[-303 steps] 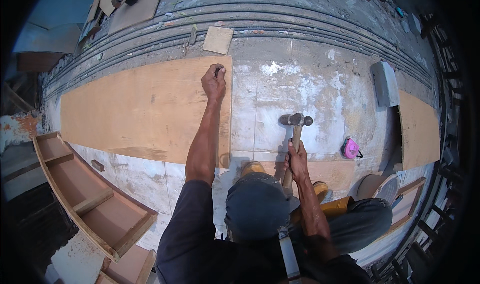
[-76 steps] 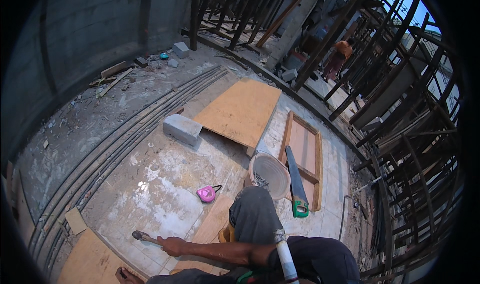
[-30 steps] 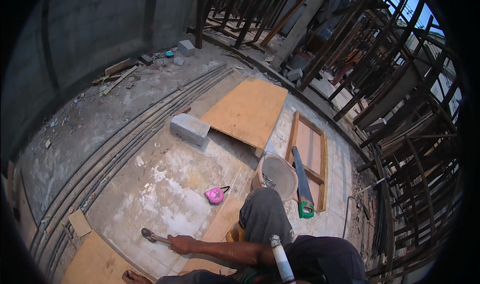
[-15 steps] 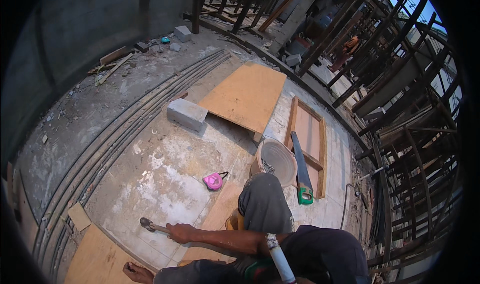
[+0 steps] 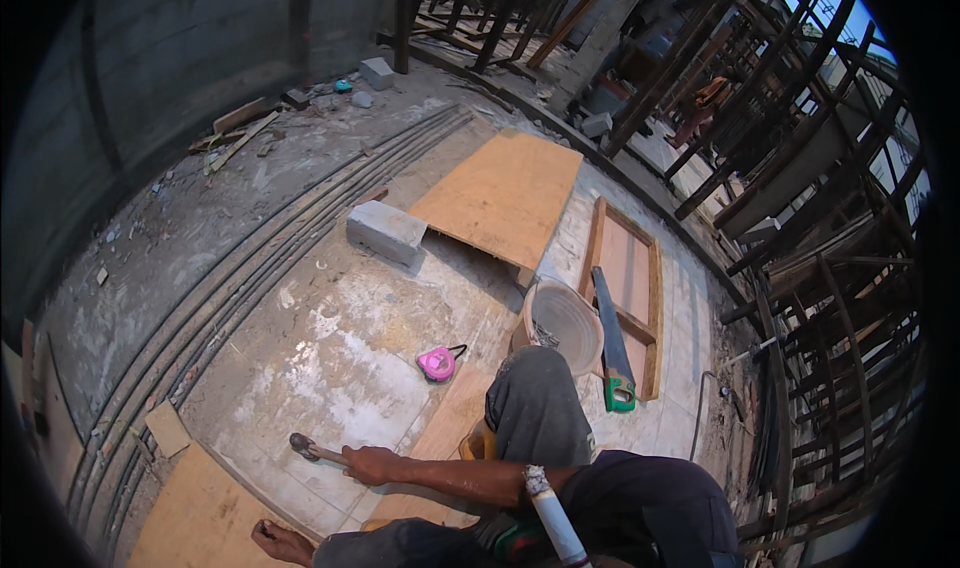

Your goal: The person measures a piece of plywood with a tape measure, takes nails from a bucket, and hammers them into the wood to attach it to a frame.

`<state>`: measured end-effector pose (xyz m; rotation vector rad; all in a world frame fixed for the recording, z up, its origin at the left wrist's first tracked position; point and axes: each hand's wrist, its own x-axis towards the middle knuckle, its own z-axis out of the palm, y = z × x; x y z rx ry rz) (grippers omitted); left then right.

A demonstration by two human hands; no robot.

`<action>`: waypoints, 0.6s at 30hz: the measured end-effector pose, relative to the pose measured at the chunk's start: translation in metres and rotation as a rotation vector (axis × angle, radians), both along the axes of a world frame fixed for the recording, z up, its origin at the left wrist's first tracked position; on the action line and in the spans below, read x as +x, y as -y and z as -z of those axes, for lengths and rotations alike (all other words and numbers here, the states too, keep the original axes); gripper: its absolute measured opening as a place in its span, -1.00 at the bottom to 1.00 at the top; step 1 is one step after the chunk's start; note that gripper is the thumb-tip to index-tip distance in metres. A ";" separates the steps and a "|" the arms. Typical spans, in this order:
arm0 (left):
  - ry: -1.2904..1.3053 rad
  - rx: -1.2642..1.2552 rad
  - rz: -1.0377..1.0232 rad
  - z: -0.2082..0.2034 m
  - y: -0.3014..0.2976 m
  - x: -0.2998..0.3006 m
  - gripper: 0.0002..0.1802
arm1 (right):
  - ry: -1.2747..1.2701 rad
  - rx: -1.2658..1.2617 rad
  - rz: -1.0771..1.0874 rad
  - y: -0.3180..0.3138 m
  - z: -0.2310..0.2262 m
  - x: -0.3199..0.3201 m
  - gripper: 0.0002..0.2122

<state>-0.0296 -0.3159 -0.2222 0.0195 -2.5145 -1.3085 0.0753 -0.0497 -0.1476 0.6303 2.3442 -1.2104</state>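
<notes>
My right hand (image 5: pixel 372 465) is closed around the wooden handle of a hammer (image 5: pixel 318 452). The hammer's dark metal head points left, above the pale tiled floor and near the edge of a plywood sheet (image 5: pixel 200 513). My left hand (image 5: pixel 283 543) rests low over that plywood, its fingers curled inward; whether anything lies within them is hidden. Beyond my right forearm, a pink tape measure (image 5: pixel 437 364) with a black strap lies on the floor. In front of my bent knee stands a round bucket (image 5: pixel 566 326) with what look like nails inside.
A handsaw (image 5: pixel 612 343) with a green handle leans by a wooden frame (image 5: pixel 652 298). A grey block (image 5: pixel 386 232) sits against a raised plywood board (image 5: pixel 500 193). Long rods (image 5: pixel 270 250) run along the left. A lit cigarette (image 5: pixel 556 520) juts into the lower view. A person (image 5: pixel 700 108) is far back.
The whole view has shifted slightly, so the floor things sit a little farther right. Both hands keep nearly the same pose, with the hammer still in my right hand.
</notes>
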 end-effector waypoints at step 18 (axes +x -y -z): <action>-0.042 -0.001 0.040 -0.021 -0.017 -0.013 -0.97 | -0.161 -0.070 0.134 0.008 0.011 0.009 -0.57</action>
